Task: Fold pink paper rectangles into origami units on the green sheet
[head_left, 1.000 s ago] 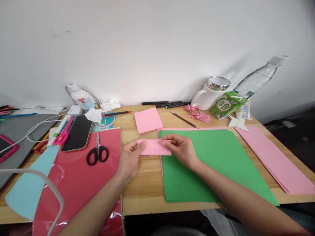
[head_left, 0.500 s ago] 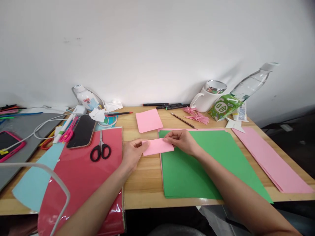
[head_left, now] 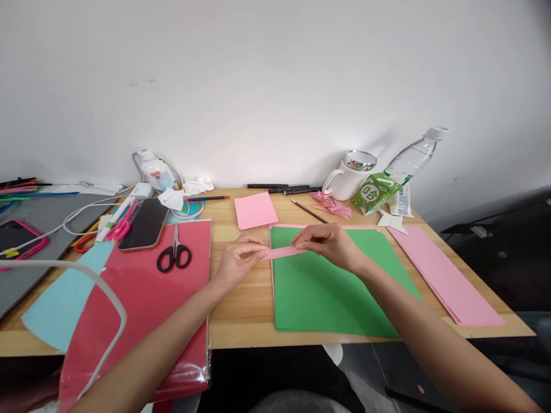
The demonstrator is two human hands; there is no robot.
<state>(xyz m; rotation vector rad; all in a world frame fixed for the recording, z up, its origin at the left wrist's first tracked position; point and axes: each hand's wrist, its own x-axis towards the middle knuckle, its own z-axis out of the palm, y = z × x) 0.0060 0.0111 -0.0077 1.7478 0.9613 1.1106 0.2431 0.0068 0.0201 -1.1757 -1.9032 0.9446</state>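
Note:
A narrow folded piece of pink paper (head_left: 283, 252) is stretched between my hands, above the left edge of the green paper sheets (head_left: 336, 292). My left hand (head_left: 241, 258) pinches its left end between thumb and fingers. At the other end, my right hand (head_left: 325, 244) grips it the same way. Behind them lies a stack of square pink paper (head_left: 256, 210) on the wooden table. Black-handled scissors (head_left: 174, 252) rest on the red paper pack (head_left: 159, 310) left of my hands.
Folded pink paper pieces (head_left: 333, 206), a pencil (head_left: 310, 211), and a white mug (head_left: 350, 175) stand or lie at the back right. A water bottle (head_left: 413, 158) leans by a green carton (head_left: 374, 193). Pink strips (head_left: 447, 275) lie far right; a phone (head_left: 144, 225) and white cable (head_left: 116, 304) are left.
The pink paper in my hands now shows as a narrower strip, turned more edge-on. Both hands still hold its ends. The camera view has shifted slightly.

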